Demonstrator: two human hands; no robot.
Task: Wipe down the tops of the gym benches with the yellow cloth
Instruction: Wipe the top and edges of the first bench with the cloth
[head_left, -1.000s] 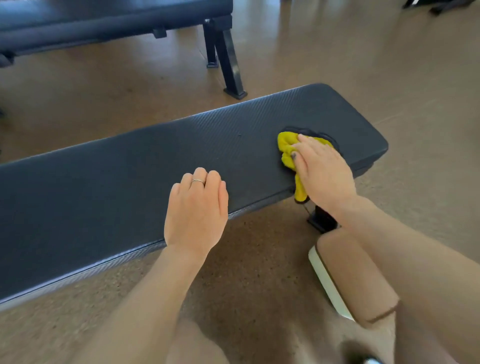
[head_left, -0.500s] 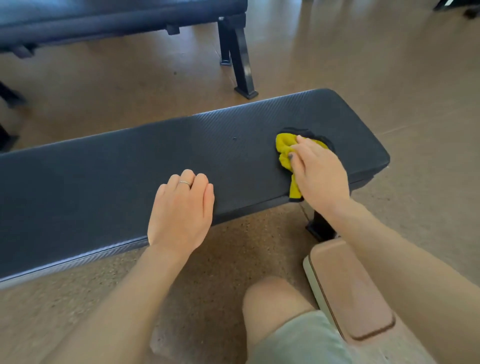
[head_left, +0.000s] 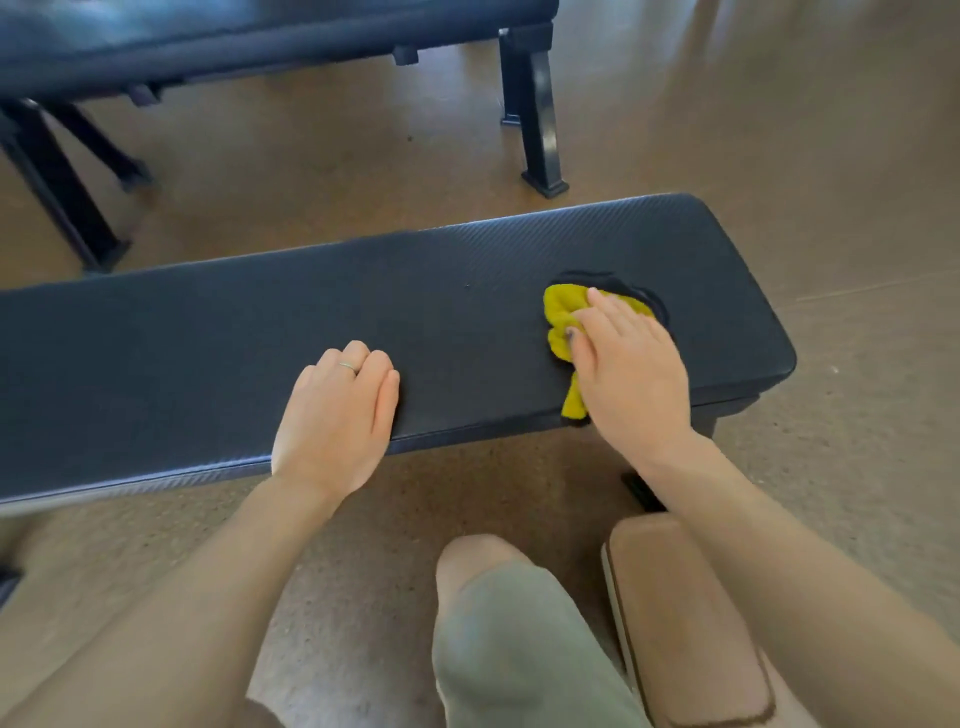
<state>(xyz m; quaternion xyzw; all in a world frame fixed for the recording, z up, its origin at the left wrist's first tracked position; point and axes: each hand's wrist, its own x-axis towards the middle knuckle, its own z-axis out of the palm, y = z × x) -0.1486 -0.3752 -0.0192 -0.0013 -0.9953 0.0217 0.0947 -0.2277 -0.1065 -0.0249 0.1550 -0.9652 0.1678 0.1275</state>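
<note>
Fingers (head_left: 363, 364) of the left hand (head_left: 335, 421) lie straight and close together, flat on the near edge of the long dark padded gym bench with a textured top (head_left: 208, 353), holding nothing; a thin ring sits on one of them. This bench, serving as the table, runs from the left border across to a rounded right end. Further right, the right hand (head_left: 631, 371) presses the crumpled yellow cloth (head_left: 561, 312) down onto the table top near that right end. Its fingers are laid over the cloth, mostly extended, and the padding dents in a dark ring around the spot. Part of the cloth shows beyond the fingertips and beside the thumb, and a strip of it hangs over the near edge of the table; the rest is hidden under the palm, so whether any fingers curl into the fabric cannot be told.

Beyond the table, at the upper left, stands a second dark padded bench (head_left: 234, 36) on black metal legs (head_left: 535, 104), cut off by the top and left borders. Both stand on a smooth brown floor (head_left: 779, 130) that looks speckled close to the person. Blur softens the far bench and the floor at the top right.

Low in the view, a bare knee with grey-green shorts (head_left: 509, 639) sits between the forearms, and to its right lies a tan cushioned pad with a pale edge (head_left: 675, 613), partly covered by the right forearm. A black foot of the table (head_left: 641, 491) peeks out just above the pad, mostly hidden.
</note>
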